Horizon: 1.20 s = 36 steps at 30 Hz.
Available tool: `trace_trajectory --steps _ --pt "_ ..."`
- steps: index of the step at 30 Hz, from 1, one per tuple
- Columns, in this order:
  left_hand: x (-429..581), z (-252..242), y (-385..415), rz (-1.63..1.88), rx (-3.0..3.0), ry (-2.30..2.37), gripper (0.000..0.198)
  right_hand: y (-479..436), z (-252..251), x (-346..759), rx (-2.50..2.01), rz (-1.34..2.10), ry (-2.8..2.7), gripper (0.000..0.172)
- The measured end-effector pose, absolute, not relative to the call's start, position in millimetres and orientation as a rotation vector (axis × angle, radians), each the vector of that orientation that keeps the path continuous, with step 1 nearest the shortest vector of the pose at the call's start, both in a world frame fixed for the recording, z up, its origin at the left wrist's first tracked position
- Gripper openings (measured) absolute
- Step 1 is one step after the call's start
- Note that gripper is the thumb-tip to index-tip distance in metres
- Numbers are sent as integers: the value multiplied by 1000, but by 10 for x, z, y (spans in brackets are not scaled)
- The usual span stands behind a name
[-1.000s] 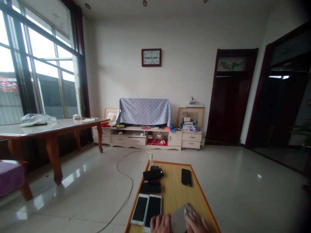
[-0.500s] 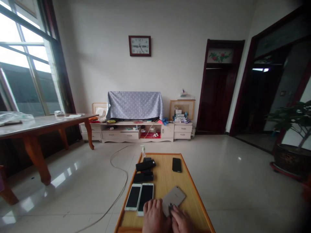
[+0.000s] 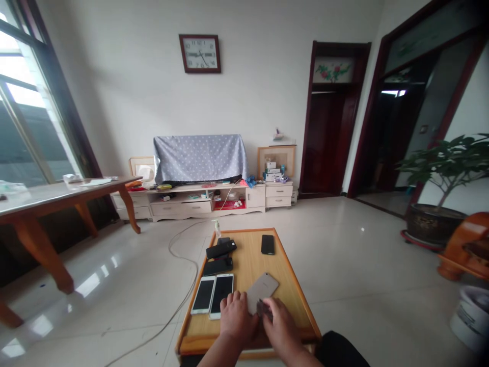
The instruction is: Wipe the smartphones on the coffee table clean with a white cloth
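Note:
A pale gold smartphone [image 3: 263, 291] lies back side up and slanted on the wooden table [image 3: 248, 262]. My left hand [image 3: 237, 315] is curled at its near left end, with the thumb towards the phone's lower edge. Between the fingers of my right hand [image 3: 281, 323] is a small dark grey piece [image 3: 263, 309], perhaps a cloth, against the phone's near end. Left of my hands, a white phone [image 3: 204, 294] and a second white phone [image 3: 222, 295] lie side by side, screens up.
Beyond the white phones are several black phones [image 3: 221, 249], partly stacked. Another black phone [image 3: 268, 244] lies at the far right of the table. A pump bottle [image 3: 217, 228] stands by the far left corner. A cable [image 3: 193, 265] runs along the floor; a white bucket [image 3: 471, 318] stands at right.
The view has shifted right and tilted, so more of my forearms, the near table edge and the bucket show. Both hands stay at the phone, the dark grey piece still in my right fingers.

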<state>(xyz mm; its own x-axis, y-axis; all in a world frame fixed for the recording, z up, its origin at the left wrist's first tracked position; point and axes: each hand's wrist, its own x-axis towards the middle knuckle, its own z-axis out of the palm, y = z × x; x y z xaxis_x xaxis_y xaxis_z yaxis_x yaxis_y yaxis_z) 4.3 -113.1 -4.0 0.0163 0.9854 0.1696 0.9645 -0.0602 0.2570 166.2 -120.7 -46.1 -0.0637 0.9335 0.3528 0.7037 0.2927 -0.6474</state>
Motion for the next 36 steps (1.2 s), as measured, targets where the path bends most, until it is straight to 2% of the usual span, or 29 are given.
trace_trajectory --steps 4,9,17,19,23,25,29,36 --pt "55 -29 -1036 421 2167 2110 47 -1184 -479 1659 -1447 392 -1833 25" --pt "79 -53 -951 359 2188 2052 49 -1104 -528 1668 -1463 457 -1721 18" --pt "196 -5 -885 331 1997 2132 76 -988 -469 1784 -1492 718 -1355 18" --pt "234 9 -887 445 1811 2150 71 -968 -410 1796 -1459 796 -1288 22" --pt "267 -14 -929 616 1549 2029 44 -1001 -278 1750 -1350 959 -1183 35" --pt "259 -27 -982 632 1518 1964 36 -1055 -225 1716 -1296 1037 -1132 40" --pt "203 27 -1161 753 1485 1830 36 -1206 -133 1657 -1180 1173 -1043 44" --pt "63 434 -1427 911 1505 1526 44 -1516 274 1602 -940 1291 -1028 36"
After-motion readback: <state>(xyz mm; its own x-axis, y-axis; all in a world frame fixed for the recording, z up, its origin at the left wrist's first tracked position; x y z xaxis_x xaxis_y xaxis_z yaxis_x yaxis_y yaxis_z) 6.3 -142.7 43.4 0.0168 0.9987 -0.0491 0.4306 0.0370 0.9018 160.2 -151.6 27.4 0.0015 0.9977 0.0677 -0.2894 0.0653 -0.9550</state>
